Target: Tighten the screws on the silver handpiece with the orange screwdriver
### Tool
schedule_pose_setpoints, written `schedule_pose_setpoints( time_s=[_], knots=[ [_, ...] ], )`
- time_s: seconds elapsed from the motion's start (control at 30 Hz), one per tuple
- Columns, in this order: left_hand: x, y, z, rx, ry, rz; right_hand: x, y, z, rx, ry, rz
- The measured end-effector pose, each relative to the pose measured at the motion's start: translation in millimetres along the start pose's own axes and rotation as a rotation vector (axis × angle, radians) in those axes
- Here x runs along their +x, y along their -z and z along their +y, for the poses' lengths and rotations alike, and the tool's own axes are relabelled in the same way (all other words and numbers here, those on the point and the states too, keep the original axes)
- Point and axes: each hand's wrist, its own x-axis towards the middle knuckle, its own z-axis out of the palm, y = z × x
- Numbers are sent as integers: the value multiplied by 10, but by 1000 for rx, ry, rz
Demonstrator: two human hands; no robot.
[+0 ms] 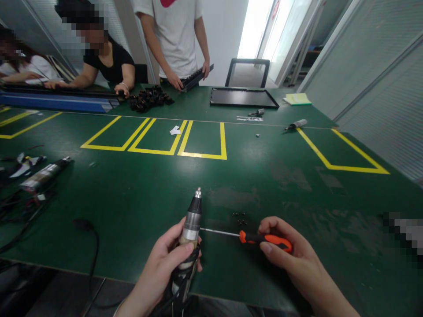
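Observation:
My left hand (pixel 172 252) is wrapped round an electric screwdriver (pixel 192 224), whose silver-tipped nose points up and away from me. In my right hand (pixel 286 246) is a hand screwdriver with an orange and black handle (pixel 276 241). Its thin metal shaft (pixel 220 232) points left, and the tip meets the side of the electric screwdriver's silver body in view. Several small screws (pixel 242 219) lie on the green table (pixel 132 198) just beyond the shaft.
A second electric screwdriver (pixel 46 174) and cables lie at the left. Yellow tape outlines (pixel 205 155) mark the table. Across it are a black frame tray (pixel 244 97), a pile of black parts (pixel 148 97), a grey tool (pixel 296 125) and people, one holding a black strip (pixel 194 79).

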Motion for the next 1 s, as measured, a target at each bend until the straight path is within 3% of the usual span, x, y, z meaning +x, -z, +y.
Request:
schedule_pose_setpoints(
  time_s=[0.67, 0.8, 1.0],
  knots=[
    [-8, -17, 10, -16, -4, 2, -35, -59, 15, 259, -192, -192],
    [-3, -15, 3, -14, 3, 13, -11, -75, 18, 164, -252, -192],
    [-3, -2, -1, -8, -1, -4, -9, -40, -12, -1, -66, -112]
  ],
)
